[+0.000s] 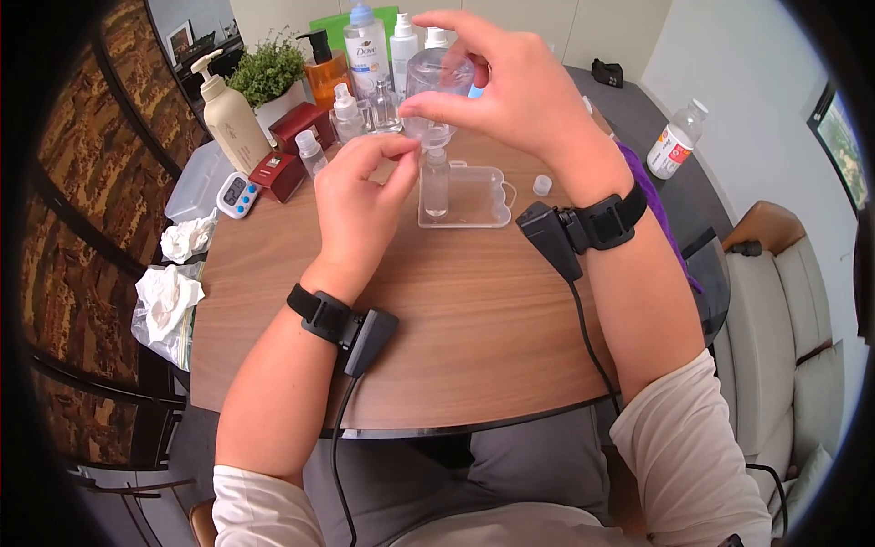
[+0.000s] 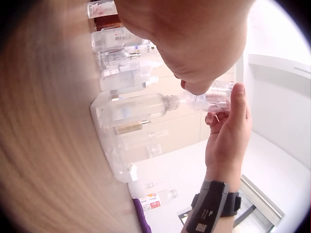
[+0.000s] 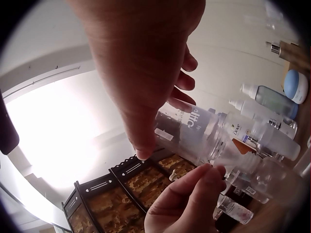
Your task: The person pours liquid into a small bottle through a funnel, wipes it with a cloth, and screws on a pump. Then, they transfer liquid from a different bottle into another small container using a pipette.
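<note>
In the head view my right hand (image 1: 529,87) grips a clear bottle (image 1: 436,73), thumb on one side and fingers on the other. The bottle is upside down, its neck end pointing down. Below stands an upright small clear bottle (image 1: 437,193) with liquid inside, on a clear shallow tray (image 1: 478,220). Between the two bottles sits a clear funnel-like piece (image 2: 184,98). My left hand (image 1: 360,193) pinches at this piece with thumb and forefinger, seen closely in the right wrist view; fingers partly hide its rim.
A small translucent cap (image 1: 542,185) lies right of the tray. Behind stand a Dove bottle (image 1: 366,59), an amber pump bottle (image 1: 326,77), a potted plant (image 1: 264,73) and a beige pump bottle (image 1: 231,118). A timer (image 1: 237,195) and crumpled tissues (image 1: 170,301) lie left. A labelled bottle (image 1: 676,141) stands right.
</note>
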`<action>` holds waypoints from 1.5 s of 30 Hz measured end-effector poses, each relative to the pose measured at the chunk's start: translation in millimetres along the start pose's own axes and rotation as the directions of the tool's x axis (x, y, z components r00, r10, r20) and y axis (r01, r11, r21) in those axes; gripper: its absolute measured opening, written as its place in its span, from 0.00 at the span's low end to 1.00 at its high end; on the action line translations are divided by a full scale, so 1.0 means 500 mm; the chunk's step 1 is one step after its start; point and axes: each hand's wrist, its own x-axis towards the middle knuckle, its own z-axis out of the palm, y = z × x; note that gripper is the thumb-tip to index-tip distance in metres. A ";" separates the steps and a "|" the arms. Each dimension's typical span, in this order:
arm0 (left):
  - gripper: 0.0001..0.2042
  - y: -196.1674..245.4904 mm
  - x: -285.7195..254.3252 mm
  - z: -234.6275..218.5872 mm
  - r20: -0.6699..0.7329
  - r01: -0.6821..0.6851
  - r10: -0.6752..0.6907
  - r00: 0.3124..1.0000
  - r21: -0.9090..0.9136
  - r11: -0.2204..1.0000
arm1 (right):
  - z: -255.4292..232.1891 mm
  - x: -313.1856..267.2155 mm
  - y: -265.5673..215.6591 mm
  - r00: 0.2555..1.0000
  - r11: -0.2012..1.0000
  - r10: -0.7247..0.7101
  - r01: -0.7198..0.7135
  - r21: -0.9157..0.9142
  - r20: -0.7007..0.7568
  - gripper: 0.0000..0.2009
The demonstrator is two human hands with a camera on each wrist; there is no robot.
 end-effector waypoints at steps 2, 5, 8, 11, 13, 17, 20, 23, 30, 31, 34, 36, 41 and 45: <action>0.05 0.001 0.005 -0.001 -0.008 0.006 -0.006 1.000 -0.007 1.000 | -0.003 0.007 -0.001 1.000 1.000 0.006 -0.006 0.016 -0.013 0.34; 0.05 0.001 0.002 -0.001 -0.019 0.006 -0.007 1.000 -0.023 1.000 | -0.005 0.004 -0.003 0.999 0.999 0.032 -0.032 0.024 -0.016 0.34; 0.05 0.002 0.008 -0.002 -0.015 0.017 -0.018 1.000 -0.034 0.999 | -0.008 0.010 -0.003 0.999 0.999 0.035 -0.034 0.033 -0.036 0.35; 0.05 0.000 0.005 0.000 -0.018 0.020 -0.020 1.000 -0.034 0.999 | -0.006 0.007 0.001 0.999 1.000 0.008 -0.007 0.031 -0.048 0.35; 0.05 0.001 0.004 0.000 -0.012 0.016 -0.017 1.000 -0.032 0.999 | -0.004 0.005 0.001 0.999 0.999 0.028 -0.026 0.036 -0.033 0.35; 0.05 -0.001 0.006 -0.001 -0.025 -0.006 0.005 1.000 -0.015 1.000 | -0.010 0.008 -0.007 1.000 1.000 0.012 -0.012 0.028 -0.010 0.35; 0.05 0.002 0.002 0.000 -0.028 -0.005 0.004 1.000 -0.034 0.999 | -0.008 0.003 -0.010 1.000 1.000 -0.001 0.001 0.016 -0.017 0.35; 0.05 0.003 0.006 -0.002 -0.018 0.018 -0.018 1.000 -0.018 1.000 | -0.010 0.007 -0.012 0.999 1.000 -0.027 0.027 0.005 -0.028 0.35; 0.05 0.001 0.006 -0.001 -0.024 0.011 -0.011 1.000 -0.022 1.000 | -0.011 0.008 -0.013 0.999 0.999 -0.039 0.039 -0.016 -0.027 0.35; 0.05 0.000 0.004 -0.001 -0.021 0.007 -0.008 1.000 -0.025 1.000 | -0.011 0.006 -0.013 0.999 0.999 -0.038 0.038 -0.020 -0.034 0.35; 0.05 0.002 0.004 0.001 -0.021 0.005 -0.006 1.000 -0.049 0.999 | -0.006 0.006 -0.005 0.999 0.999 -0.037 0.036 -0.019 -0.035 0.35; 0.05 0.002 0.006 -0.001 -0.017 0.001 -0.002 1.000 -0.031 1.000 | -0.008 0.009 -0.006 0.999 1.000 -0.026 0.026 -0.010 -0.030 0.35; 0.05 0.005 0.003 -0.001 -0.010 -0.014 0.013 1.000 -0.036 0.999 | -0.012 0.008 -0.008 0.999 0.999 0.035 -0.035 0.029 -0.004 0.35; 0.05 0.006 0.006 -0.001 -0.011 -0.025 0.025 1.000 -0.023 0.999 | -0.020 0.010 -0.015 0.993 0.994 0.097 -0.099 0.037 0.062 0.36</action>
